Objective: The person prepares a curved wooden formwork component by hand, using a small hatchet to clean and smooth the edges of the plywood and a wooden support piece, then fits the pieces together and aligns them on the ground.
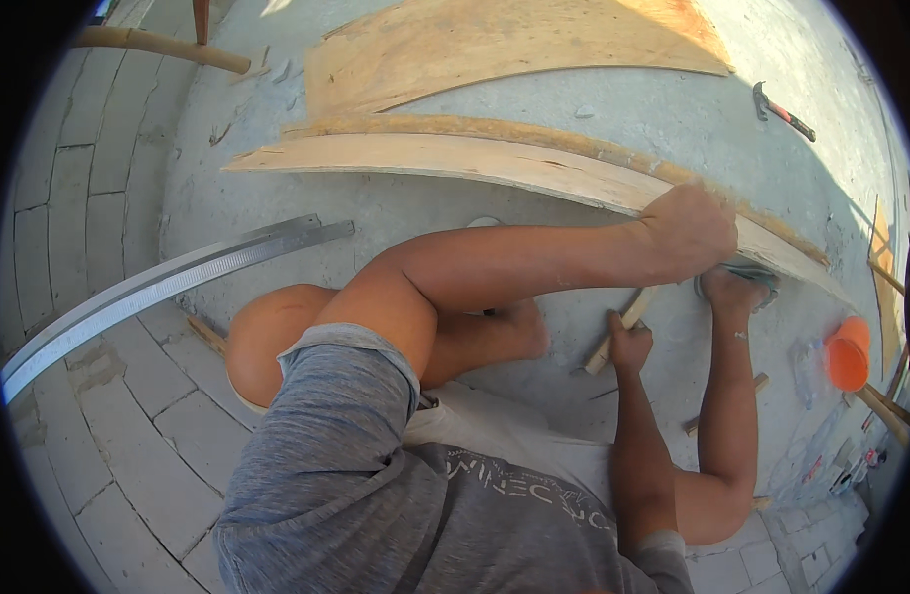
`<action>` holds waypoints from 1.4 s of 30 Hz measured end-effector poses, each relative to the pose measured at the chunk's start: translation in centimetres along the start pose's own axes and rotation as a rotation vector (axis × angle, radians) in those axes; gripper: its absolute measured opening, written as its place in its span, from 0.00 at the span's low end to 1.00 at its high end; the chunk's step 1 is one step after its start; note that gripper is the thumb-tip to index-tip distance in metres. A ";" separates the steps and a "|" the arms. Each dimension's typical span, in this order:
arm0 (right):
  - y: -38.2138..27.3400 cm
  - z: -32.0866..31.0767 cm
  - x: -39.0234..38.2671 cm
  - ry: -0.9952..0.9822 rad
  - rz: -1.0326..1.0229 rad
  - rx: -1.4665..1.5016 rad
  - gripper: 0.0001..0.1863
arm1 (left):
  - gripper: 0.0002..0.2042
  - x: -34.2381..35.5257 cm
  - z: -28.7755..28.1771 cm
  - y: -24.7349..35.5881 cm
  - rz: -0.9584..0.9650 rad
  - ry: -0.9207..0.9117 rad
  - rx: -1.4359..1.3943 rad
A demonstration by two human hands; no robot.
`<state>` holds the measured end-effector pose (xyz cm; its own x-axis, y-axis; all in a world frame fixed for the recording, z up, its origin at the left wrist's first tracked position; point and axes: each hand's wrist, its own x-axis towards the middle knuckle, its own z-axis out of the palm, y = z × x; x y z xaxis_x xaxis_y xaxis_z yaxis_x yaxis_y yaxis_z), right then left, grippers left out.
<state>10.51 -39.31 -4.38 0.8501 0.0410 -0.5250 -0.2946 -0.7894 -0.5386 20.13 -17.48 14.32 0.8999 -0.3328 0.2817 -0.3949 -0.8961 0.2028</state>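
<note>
Long plank (405,155) lies before plywood sheet (514,49); hammer (787,114) lies right of plywood sheet; bucket (846,356) sits at right, metal profiles (178,280) at left.

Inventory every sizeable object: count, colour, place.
Flat plywood sheet: 1, tan, top
Long wooden strip: 1, pale, middle
Long wooden pole: 1, yellowish, behind strip
Claw hammer: 1, red-black, upper right
Round plastic container: 1, orange, right
Long metal bars: apparently 2, silver, left
Rectangular masonry blocks: many, grey, mostly left
Round pole: 1, brown, top left
Held wooden piece: 1, pale, centre
Shirt: 1, grey, bottom
Bare legs: 2, lower half
Left hand: 1, at strip
Right hand: 1, holding piece
</note>
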 end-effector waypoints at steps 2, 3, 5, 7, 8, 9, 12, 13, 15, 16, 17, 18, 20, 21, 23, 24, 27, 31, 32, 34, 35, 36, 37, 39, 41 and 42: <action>-0.1 -0.4 0.0 0.021 0.007 -0.005 0.26 | 0.05 0.3 0.5 1.4 0.053 0.029 0.025; 0.1 0.1 0.1 0.030 -0.005 -0.020 0.26 | 0.05 -0.3 0.7 1.6 0.054 0.007 0.067; 0.3 0.3 0.2 0.054 0.005 -0.016 0.26 | 0.04 -0.6 1.0 2.1 0.068 -0.003 0.088; 0.3 0.0 0.3 0.069 0.006 -0.006 0.26 | 0.04 -0.6 1.2 2.4 0.080 -0.027 0.082; 0.5 -0.7 0.2 0.071 0.012 0.011 0.27 | 0.04 -0.3 1.1 2.6 0.099 -0.017 0.063; 0.5 -1.2 0.0 0.082 0.021 0.032 0.27 | 0.04 0.2 0.9 2.7 0.101 -0.021 0.055; -0.4 -1.0 0.0 -0.012 0.114 -0.080 0.29 | 0.05 0.5 0.3 1.0 0.081 -0.019 0.051; -0.4 -1.0 -0.1 -0.013 0.120 -0.094 0.30 | 0.06 0.6 0.2 0.6 0.049 -0.013 0.053; 0.1 -0.5 0.2 -0.006 0.104 -0.078 0.32 | 0.07 1.1 0.0 -0.2 -0.002 0.026 0.036; 0.4 -0.6 0.1 0.008 0.088 -0.050 0.32 | 0.08 1.6 0.1 -0.4 -0.015 0.059 0.012; 0.2 -0.9 0.3 0.036 0.094 -0.043 0.32 | 0.08 2.1 0.1 -0.8 0.010 0.074 0.006; -0.2 -1.2 0.0 -0.006 0.144 -0.069 0.31 | 0.11 2.4 -0.1 -1.0 -0.037 -0.007 -0.003; -0.9 -1.5 -0.4 -0.039 0.199 -0.081 0.31 | 0.14 3.3 -1.0 -1.7 -0.067 -0.088 -0.008; -1.0 -1.8 -0.5 -0.034 0.178 -0.096 0.32 | 0.16 4.0 -1.7 -1.9 -0.114 -0.145 0.014; -0.5 -2.0 -0.4 -0.017 0.165 -0.103 0.32 | 0.19 5.1 -2.4 -2.1 -0.146 -0.199 0.034; 0.2 -1.8 0.0 -0.028 0.156 -0.119 0.34 | 0.19 5.5 -2.5 -2.1 -0.184 -0.219 0.037; 0.3 -1.7 0.2 -0.032 0.144 -0.110 0.37 | 0.21 5.7 -1.8 -2.6 -0.206 -0.235 0.077; 0.8 -1.6 0.5 -0.038 0.159 -0.106 0.42 | 0.20 6.2 -2.4 -2.3 -0.215 -0.291 0.100; 1.0 -1.3 0.7 -0.026 0.156 -0.103 0.42 | 0.20 6.1 -2.5 -2.0 -0.207 -0.281 0.103; 1.8 -0.7 0.7 -0.030 0.141 -0.072 0.42 | 0.17 5.6 -1.9 -1.1 -0.224 -0.449 0.014; 1.5 -0.6 0.8 -0.048 0.140 -0.070 0.42 | 0.15 4.5 -1.5 -0.5 -0.178 -0.433 0.031; 1.6 -0.7 0.7 -0.037 0.139 -0.072 0.42 | 0.13 3.4 -0.6 0.3 -0.125 -0.416 0.038; 1.6 -0.6 0.6 -0.021 0.135 -0.082 0.42 | 0.13 2.3 0.0 1.0 -0.124 -0.409 0.043; 1.4 -0.9 0.6 -0.001 0.144 -0.090 0.42 | 0.04 0.9 1.1 2.1 -0.018 -0.236 0.058; 1.0 -1.2 0.6 -0.041 0.158 -0.102 0.41 | 0.06 0.8 1.6 2.0 -0.043 -0.271 0.042; 0.9 -1.2 0.6 -0.046 0.160 -0.100 0.41 | 0.09 0.7 1.5 1.9 -0.074 -0.308 0.026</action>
<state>11.28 -40.72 -4.35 0.7745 -0.0640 -0.6293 -0.3775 -0.8450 -0.3787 20.25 -19.89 13.45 0.9412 -0.3364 -0.0311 -0.3252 -0.9271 0.1866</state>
